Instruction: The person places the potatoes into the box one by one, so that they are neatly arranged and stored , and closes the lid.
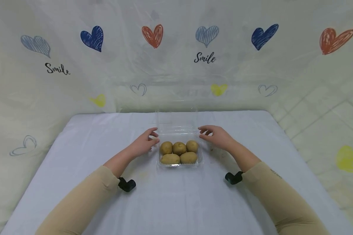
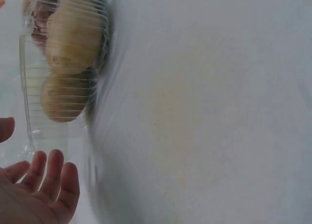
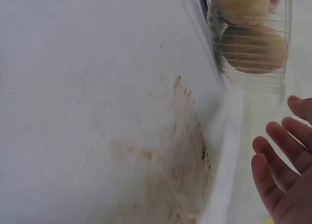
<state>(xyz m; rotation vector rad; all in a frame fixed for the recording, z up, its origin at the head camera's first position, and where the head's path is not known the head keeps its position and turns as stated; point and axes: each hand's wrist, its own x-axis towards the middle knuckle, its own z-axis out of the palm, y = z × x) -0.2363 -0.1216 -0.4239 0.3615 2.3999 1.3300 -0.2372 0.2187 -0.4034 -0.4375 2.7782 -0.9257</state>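
A clear plastic clamshell container [image 1: 180, 165] sits on the table with its transparent lid [image 1: 177, 122] raised at the back. Several potatoes [image 1: 179, 148] lie inside it in two rows. At the container's left rear corner is my left hand [image 1: 144, 142], fingers loosely bent and spread, fingertips close to the lid's edge. My right hand [image 1: 217, 135] mirrors it at the right rear corner, thumb apart from the fingers. Both wrist views show the ribbed side wall [image 2: 68, 95] with potatoes behind it, and nothing between the fingers of either hand.
A white cloth [image 1: 176, 202] covers the table. Brown specks and smudges [image 3: 202, 153] mark it right of the container, and a faint yellowish stain [image 2: 170, 104] shows on the left. Behind stands a pale curtain [image 1: 176, 71] printed with hearts.
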